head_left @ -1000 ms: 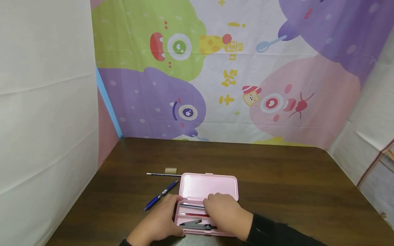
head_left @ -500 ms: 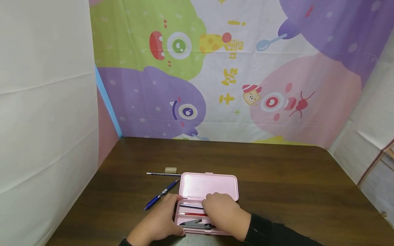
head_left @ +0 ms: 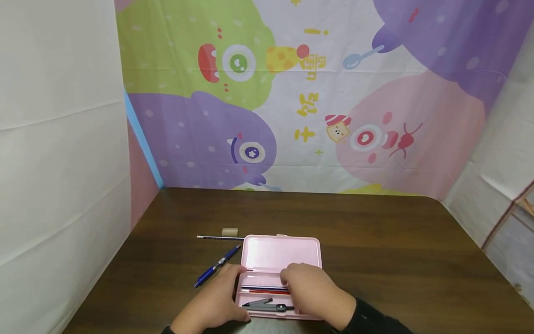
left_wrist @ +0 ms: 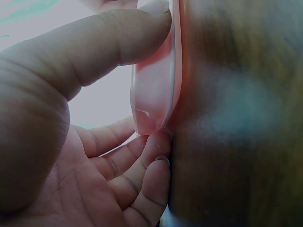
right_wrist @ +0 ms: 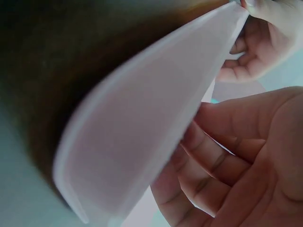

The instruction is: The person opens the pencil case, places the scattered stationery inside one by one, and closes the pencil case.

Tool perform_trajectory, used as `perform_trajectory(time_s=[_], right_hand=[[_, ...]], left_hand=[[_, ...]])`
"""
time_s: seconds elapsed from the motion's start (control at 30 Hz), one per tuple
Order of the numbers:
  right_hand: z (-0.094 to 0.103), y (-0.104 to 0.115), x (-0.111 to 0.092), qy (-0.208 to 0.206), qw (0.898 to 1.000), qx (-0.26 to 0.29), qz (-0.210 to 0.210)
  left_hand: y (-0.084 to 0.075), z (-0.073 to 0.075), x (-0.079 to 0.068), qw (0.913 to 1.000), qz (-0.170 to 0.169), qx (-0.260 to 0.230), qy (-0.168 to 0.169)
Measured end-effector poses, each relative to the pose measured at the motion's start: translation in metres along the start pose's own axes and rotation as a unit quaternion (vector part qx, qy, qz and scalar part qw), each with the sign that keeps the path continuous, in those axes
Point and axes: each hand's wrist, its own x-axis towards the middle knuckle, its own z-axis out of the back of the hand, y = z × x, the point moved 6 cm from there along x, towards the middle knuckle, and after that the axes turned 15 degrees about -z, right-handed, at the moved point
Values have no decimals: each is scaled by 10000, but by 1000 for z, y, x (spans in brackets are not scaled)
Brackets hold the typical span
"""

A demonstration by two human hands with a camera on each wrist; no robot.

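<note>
A pink pencil case (head_left: 259, 278) lies with its lid (head_left: 281, 253) folded back. My left hand (head_left: 214, 298) grips its left end, thumb at the near corner and fingers at the far one; the left wrist view shows the thumb against the case wall (left_wrist: 154, 90). My right hand (head_left: 319, 294) reaches over the right half, fingers bent down inside, tips hidden; I cannot tell whether they pinch anything. A dark striped pencil (head_left: 263, 287) and a red pencil (head_left: 263, 292) lie side by side, their right ends reaching the right fingers. A grey drawing compass (head_left: 267, 307) sits in the near compartment.
On the brown table (head_left: 384, 250), a blue pen (head_left: 217, 266) lies slantwise left of the case. Farther back are a dark pencil (head_left: 219, 238), its right end meeting the lid, and a small tan block (head_left: 230, 232). A cartoon-printed cloth (head_left: 292, 162) hangs behind.
The dark striped pencil has moved toward me, from the far compartment to beside the red pencil. My right hand has shifted slightly right. The left hand keeps its grip on the case.
</note>
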Motion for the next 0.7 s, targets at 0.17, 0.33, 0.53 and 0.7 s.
perform_trajectory(time_s=[0.17, 0.33, 0.53, 0.7], right_hand=[[5, -7, -7, -62, 9983, 580, -44], [13, -17, -16, -246, 9943, 1036, 21], [25, -37, -26, -575, 9842, 1665, -178], [28, -55, -36, -765, 9781, 1878, -467]], left_hand=[[1, -1, 0, 10000, 19, -3, 21], [0, 0, 1, 10000, 22, 11, 45], [-1, 1, 2, 10000, -2, 28, 45], [0, 0, 1, 10000, -36, 61, 10]])
